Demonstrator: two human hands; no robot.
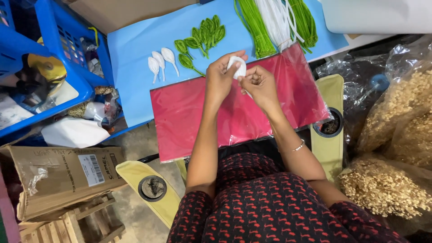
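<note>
Both hands met over the upper edge of a red sheet [216,121] that lay across the person's lap and table edge. The left hand [219,78] and the right hand [260,84] pinched a small white petal [237,66] between them, fingers closed on it from either side, the left thumb and forefinger curled over its top, the right fingertips pressed at its lower edge. The petal sat above the sheet's top edge, near the middle of the view. At ten o'clock from the hands, three more white petals [160,60] lay side by side on a blue sheet [135,49], well apart from the hands. At eleven o'clock, a cluster of green leaves [201,38] lay on the same blue sheet, their stems pointing toward the red sheet. At twelve to one o'clock, bundles of green stems [256,24] and white stems [276,20] lay side by side, their lower ends touching the red sheet's corner. At nine o'clock stood a blue crate [49,58] with odds and ends in it. At eight o'clock lay a cardboard box [63,177]. At three to four o'clock stood clear bags of tan dried flowers [396,135]. A thin bracelet [298,146] circled the right wrist.
</note>
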